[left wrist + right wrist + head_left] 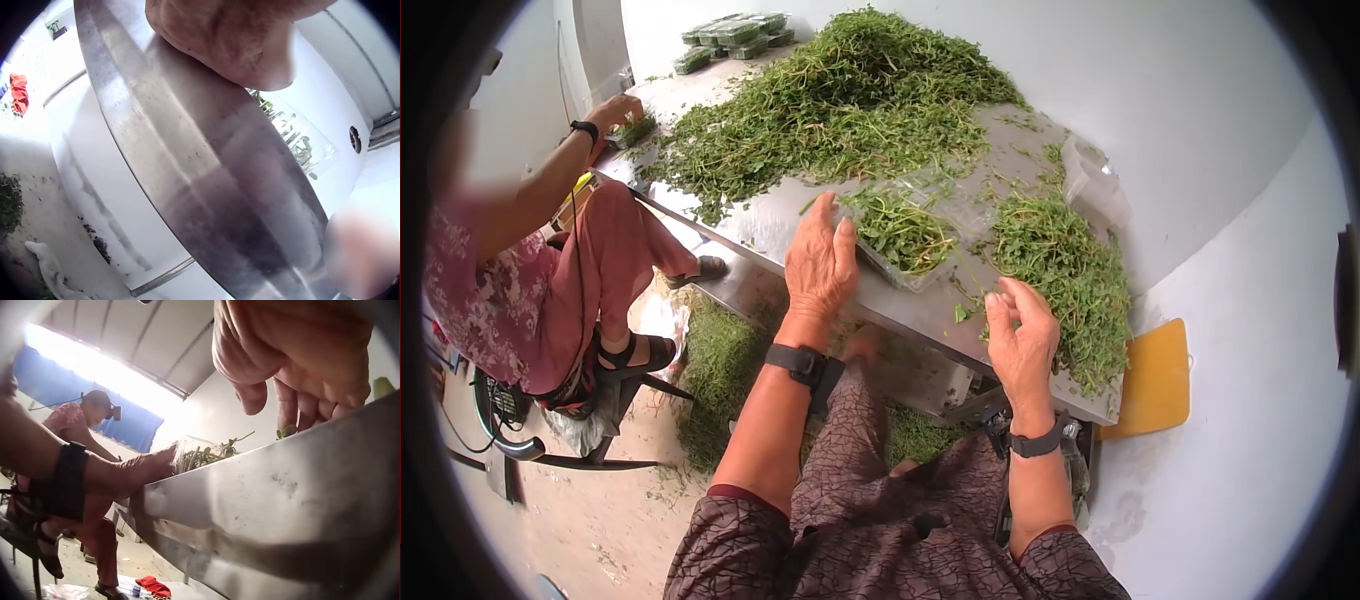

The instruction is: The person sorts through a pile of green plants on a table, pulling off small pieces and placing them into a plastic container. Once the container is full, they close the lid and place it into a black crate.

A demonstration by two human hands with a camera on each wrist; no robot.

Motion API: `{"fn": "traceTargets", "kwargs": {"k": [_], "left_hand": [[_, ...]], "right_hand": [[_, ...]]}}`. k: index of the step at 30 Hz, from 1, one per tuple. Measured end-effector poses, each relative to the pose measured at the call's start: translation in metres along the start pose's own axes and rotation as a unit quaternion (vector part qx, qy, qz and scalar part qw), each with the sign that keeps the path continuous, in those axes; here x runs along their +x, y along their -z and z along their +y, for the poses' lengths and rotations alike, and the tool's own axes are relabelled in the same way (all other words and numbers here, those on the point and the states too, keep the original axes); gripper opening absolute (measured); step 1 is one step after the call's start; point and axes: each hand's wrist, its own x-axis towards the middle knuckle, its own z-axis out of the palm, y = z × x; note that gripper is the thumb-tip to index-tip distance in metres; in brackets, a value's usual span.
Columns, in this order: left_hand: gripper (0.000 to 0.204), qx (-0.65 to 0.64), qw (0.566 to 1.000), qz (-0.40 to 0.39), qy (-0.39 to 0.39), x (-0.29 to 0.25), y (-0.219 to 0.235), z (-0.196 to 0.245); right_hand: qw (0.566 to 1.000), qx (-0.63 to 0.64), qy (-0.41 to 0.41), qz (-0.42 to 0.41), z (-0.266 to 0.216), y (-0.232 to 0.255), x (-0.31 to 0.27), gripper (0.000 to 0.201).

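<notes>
Left hand (820,262) is lying palm down on the steel table (920,310), fingers straight and together, tips touching the near edge of the clear plastic tray (905,250) of cut greens (900,232). Right hand (1022,340) is hovering just above the table edge, wrist raised, fingers loosely bent and holding nothing (thumb side facing the tray). It is sitting beside the small pile of greens (1065,265). Both forearms are wearing 1 dark wrist strap each.

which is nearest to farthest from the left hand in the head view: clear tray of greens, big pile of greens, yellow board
1. clear tray of greens, right beside the left hand.
2. big pile of greens, farther up the table.
3. yellow board, off the table's right end.
</notes>
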Motion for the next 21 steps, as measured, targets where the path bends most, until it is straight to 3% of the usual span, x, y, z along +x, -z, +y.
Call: {"fn": "traceTargets", "kwargs": {"k": [4,6,14,16,18,21], "left_hand": [[0.047,-0.012,1.0,0.001,0.004,0.0,0.002,0.004],[0.044,-0.002,1.0,0.003,-0.002,0.0,0.001,0.003],[0.037,0.018,1.0,0.001,-0.02,0.001,0.005,-0.006],[0.036,-0.086,0.996,0.004,0.011,0.002,0.005,-0.006],[0.04,-0.113,0.993,0.045,0.014,0.001,0.004,-0.005],[0.055,-0.165,0.985,-0.008,0.049,0.0,0.011,-0.009]], "right_hand": [[0.998,0.033,-0.05,0.016,0.011,-0.001,-0.018,0.023],[0.997,0.022,0.025,0.068,0.017,-0.002,-0.022,0.019],[0.996,0.042,0.034,0.066,0.018,-0.005,-0.021,0.013],[0.996,0.05,0.035,0.061,0.019,-0.005,-0.021,0.013],[0.995,0.081,0.02,0.056,0.019,-0.004,-0.021,0.013],[0.993,0.109,-0.008,0.045,0.018,-0.001,-0.022,0.015]]}}
